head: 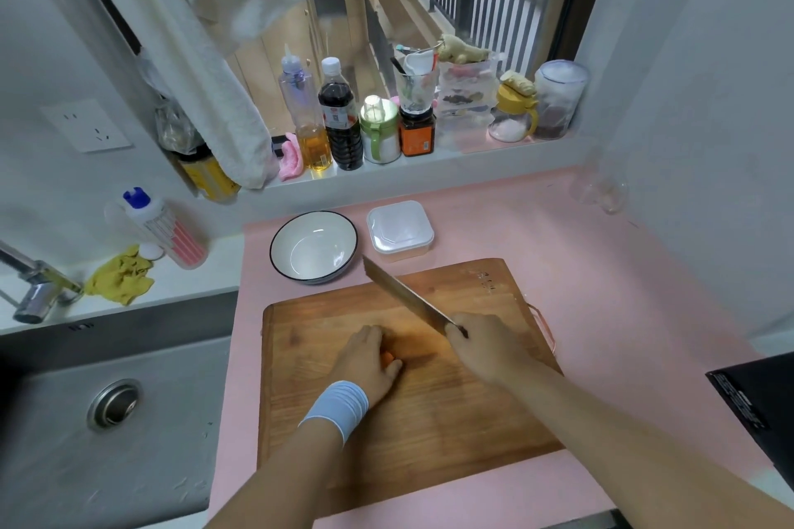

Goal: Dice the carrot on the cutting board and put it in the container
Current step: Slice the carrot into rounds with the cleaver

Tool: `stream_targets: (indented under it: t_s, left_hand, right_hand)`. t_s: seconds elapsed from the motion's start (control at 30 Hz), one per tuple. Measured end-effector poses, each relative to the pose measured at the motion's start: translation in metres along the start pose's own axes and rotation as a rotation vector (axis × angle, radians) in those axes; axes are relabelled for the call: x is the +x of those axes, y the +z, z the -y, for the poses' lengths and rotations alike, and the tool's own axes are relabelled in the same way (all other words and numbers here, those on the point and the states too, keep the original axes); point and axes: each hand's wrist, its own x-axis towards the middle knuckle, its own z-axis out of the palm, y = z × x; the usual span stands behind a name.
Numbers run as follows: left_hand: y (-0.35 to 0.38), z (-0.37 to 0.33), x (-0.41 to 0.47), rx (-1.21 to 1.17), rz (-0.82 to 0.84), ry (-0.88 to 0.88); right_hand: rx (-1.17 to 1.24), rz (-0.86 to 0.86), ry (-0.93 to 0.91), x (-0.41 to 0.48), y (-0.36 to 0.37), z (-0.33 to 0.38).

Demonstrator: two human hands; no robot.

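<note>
Head view, single frame. Wooden cutting board (429,408) lay flat on a pink bench (601,271), with a steel sink (51,442) just to its left. Carrot (389,358): on the board left of centre, only a small orange patch showing, the rest hidden under the left hand (367,361). That hand rested over the carrot with its fingers curled down on it, pinning it to the board; a pale blue wristband (339,404) sat on the wrist. The right hand (481,346) was wrapped tightly round the handle of a knife (404,294), whose broad blade ran from the hand up and leftward over the far part of the board, the tip near the board's far edge. The blade was blurred, and whether it touched the carrot could not be told. Container (400,231): square, pale plastic, lid on, standing on the bench just beyond the board's far edge. Beside it on the left stood a white bowl (313,247) with a dark rim, nothing in it. A metal tap (38,288) and a crumpled yellow cloth (122,279) sat on the ledge behind the sink. A windowsill (494,146) at the back carried a row of bottles and jars. A wall socket (86,125) was mounted at the left. A black flat object (756,399) entered from the right edge.
</note>
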Motion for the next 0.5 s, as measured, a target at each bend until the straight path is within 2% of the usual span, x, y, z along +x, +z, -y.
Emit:
stream_targets:
  t_s: [0.1, 0.2, 0.27, 0.4, 0.5]
  left_hand:
    - [-0.006, -0.022, 0.008, 0.078, -0.056, -0.064]
    - [-0.013, -0.037, 0.007, -0.143, -0.370, -0.269]
    - [-0.016, -0.036, 0.007, -0.241, -0.504, -0.341]
    - [-0.022, -0.037, 0.015, -0.185, -0.466, -0.244]
    - [-0.018, -0.045, 0.030, -0.132, -0.271, -0.093]
  right_hand:
    - [-0.142, -0.047, -0.095, 0.000, -0.002, -0.013]
    - [-0.278, -0.077, -0.214, 0.000, 0.002, -0.028]
    - [-0.341, -0.059, -0.243, 0.003, 0.007, -0.040]
    - [-0.411, -0.005, -0.325, 0.010, 0.022, -0.063]
    - [-0.381, 0.090, -0.355, 0.018, 0.029, -0.075]
